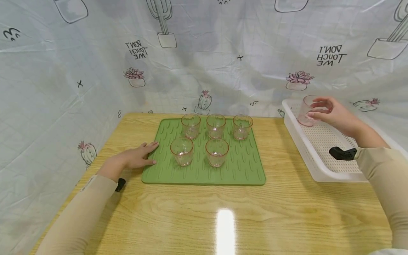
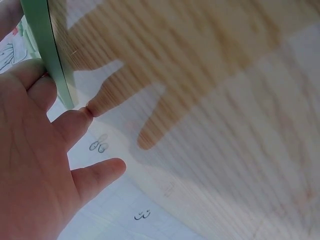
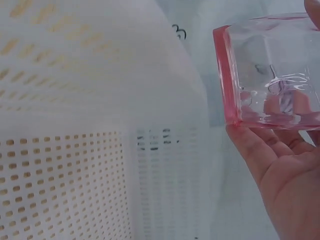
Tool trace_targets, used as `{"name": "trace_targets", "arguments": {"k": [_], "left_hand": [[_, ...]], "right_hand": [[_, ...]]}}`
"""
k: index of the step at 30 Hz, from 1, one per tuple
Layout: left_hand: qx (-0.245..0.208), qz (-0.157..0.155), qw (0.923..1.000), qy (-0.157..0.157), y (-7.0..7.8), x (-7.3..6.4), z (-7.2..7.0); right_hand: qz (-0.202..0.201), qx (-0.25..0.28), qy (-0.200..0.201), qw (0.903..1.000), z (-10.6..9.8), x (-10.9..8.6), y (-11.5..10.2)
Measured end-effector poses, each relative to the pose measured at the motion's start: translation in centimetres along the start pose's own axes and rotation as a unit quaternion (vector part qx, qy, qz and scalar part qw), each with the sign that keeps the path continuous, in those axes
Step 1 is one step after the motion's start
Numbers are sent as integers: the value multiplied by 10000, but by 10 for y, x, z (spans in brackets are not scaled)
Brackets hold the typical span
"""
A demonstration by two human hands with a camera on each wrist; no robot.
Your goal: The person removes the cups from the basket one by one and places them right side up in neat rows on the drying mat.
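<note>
My right hand (image 1: 339, 117) grips a clear, pink-tinted drinking glass (image 1: 306, 112) over the far left part of a white perforated basket (image 1: 302, 145). In the right wrist view the glass (image 3: 270, 75) lies sideways across the picture, with fingers around its wall and its thick pink end beyond them. My left hand (image 1: 135, 157) rests at the left edge of a green ridged mat (image 1: 204, 178), fingers spread. The left wrist view has its fingers against the mat's edge (image 2: 47, 50). Similar glasses stand on the mat: three in the back row (image 1: 215, 126), two in front (image 1: 216, 152).
The wooden table (image 1: 178, 216) carries the mat in the middle and the basket at the right. A pale curtain (image 1: 223, 63) with cactus drawings hangs behind and along the left side. Black wrist devices (image 1: 342, 153) sit by both cuffs.
</note>
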State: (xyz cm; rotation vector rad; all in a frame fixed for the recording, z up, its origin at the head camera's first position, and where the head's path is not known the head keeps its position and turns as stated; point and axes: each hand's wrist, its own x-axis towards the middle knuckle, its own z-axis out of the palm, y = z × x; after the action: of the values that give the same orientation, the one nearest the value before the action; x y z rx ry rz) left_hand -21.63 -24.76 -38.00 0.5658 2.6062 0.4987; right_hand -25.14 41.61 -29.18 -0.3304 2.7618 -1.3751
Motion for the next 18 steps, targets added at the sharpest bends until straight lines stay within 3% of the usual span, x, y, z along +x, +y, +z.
{"name": "trace_targets", "arguments": {"k": [6,18], "left_hand": [[91,-45,9999,-42,-1,2,-2],[52,-19,9999,-88,-9,6,1]], "right_hand": [[-551,523,-90,9971,11,-2,-12],[-764,586,-266,9950,31,-7,-35]]}}
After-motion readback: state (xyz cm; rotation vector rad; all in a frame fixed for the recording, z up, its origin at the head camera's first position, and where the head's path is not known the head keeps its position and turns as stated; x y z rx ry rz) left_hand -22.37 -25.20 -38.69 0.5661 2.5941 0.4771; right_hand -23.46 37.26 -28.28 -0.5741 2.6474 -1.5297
